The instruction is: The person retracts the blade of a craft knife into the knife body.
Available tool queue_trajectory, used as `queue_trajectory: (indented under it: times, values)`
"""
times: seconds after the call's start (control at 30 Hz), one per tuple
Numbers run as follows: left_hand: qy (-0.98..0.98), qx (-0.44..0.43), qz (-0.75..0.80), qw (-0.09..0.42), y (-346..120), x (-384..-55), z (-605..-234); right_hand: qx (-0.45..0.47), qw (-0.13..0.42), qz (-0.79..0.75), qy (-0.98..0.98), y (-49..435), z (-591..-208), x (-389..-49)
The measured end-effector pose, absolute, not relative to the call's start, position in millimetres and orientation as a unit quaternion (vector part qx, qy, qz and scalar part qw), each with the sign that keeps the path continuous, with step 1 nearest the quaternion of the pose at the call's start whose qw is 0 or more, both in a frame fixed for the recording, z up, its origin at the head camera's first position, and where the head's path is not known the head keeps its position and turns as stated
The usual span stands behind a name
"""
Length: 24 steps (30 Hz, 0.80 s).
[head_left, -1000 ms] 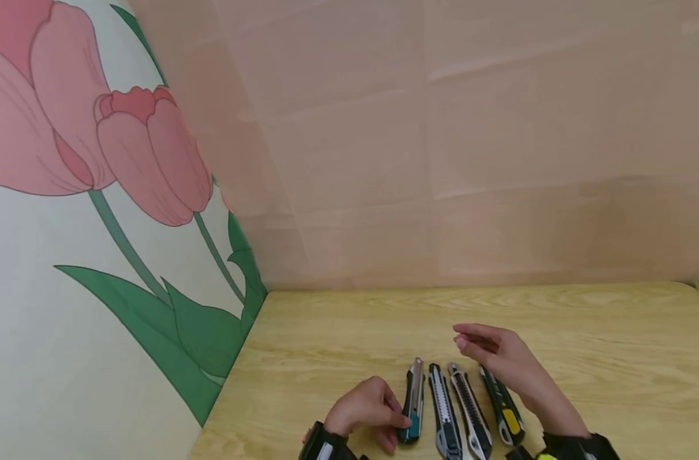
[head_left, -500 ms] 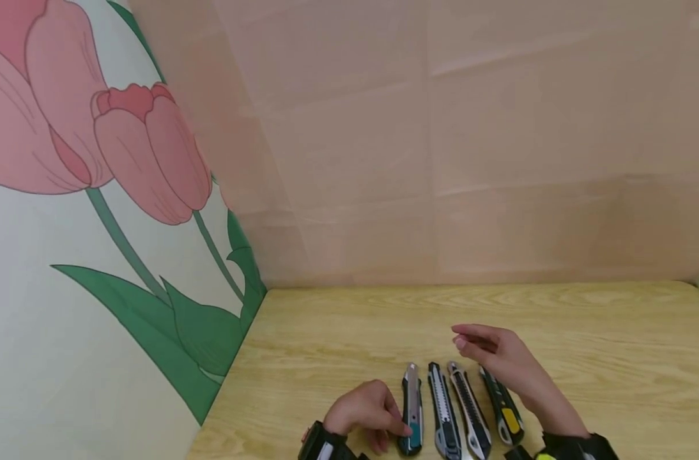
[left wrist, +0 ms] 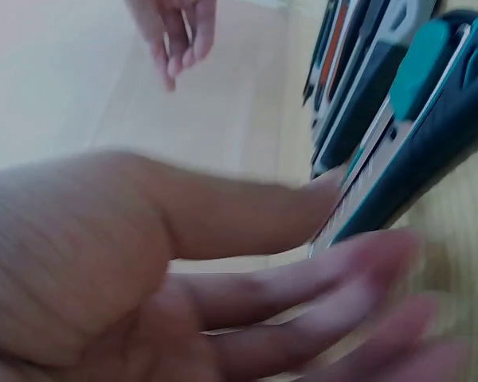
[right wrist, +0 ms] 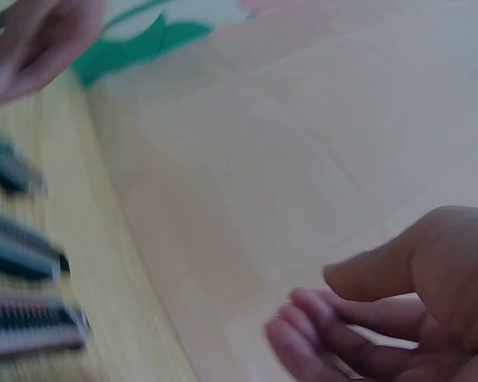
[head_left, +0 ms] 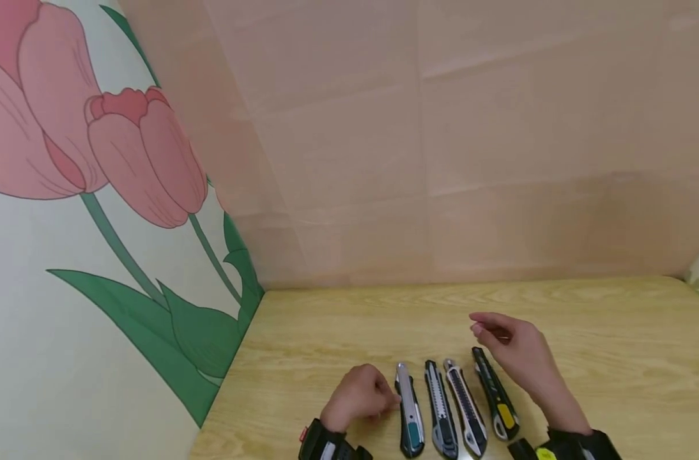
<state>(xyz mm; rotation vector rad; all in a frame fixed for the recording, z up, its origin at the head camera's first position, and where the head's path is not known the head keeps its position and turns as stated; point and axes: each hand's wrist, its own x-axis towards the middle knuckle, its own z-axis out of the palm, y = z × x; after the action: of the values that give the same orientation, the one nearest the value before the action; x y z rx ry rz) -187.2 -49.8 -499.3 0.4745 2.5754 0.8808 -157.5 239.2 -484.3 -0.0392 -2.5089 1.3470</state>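
Note:
Four utility knives would be too exact a count; several box cutters lie side by side on the wooden table [head_left: 303, 358]. The leftmost is a grey and black box cutter [head_left: 409, 412] with a teal slider. My left hand [head_left: 361, 396] is beside its left edge; in the left wrist view the thumb and loosely bent fingers [left wrist: 263, 302] are near its blade end, and contact is unclear. My right hand [head_left: 522, 351] hovers with relaxed fingers, holding nothing, above and right of the black and yellow box cutter [head_left: 497, 399].
Between the outer cutters lie a black and silver box cutter [head_left: 440, 409] and a silver and dark box cutter [head_left: 466, 409]. Behind the table hangs a creased pinkish-brown sheet [head_left: 441, 160]. A tulip-painted wall [head_left: 96, 351] stands at the left.
My left hand has shifted up along the teal-slider cutter, which has turned slightly. My right hand has moved a little to the right and up, off the black and yellow cutter's end.

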Motion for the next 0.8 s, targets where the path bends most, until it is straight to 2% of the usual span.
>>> queue_trajectory:
  times: [0.1, 0.17, 0.57, 0.67, 0.8]
  values:
    - [0.92, 0.213, 0.32, 0.075, -53, -197, -498, -0.03, 0.236, 0.422, -0.875, 242, -487, -159]
    - [0.918, 0.228, 0.325, 0.017, -55, -202, -497, -0.039, 0.262, 0.412, -0.872, 241, -489, -159]
    - [0.904, 0.241, 0.271, -0.226, -64, -211, -500, -0.064, 0.311, 0.401, -0.859, 229, -499, -162]
    - [0.898, 0.251, 0.239, -0.271, -65, -217, -501, -0.065, 0.321, 0.39, -0.861, 232, -499, -162]
    - [0.901, 0.247, 0.221, -0.278, -69, -225, -503, -0.06, 0.312, 0.377, -0.87, 235, -498, -162]
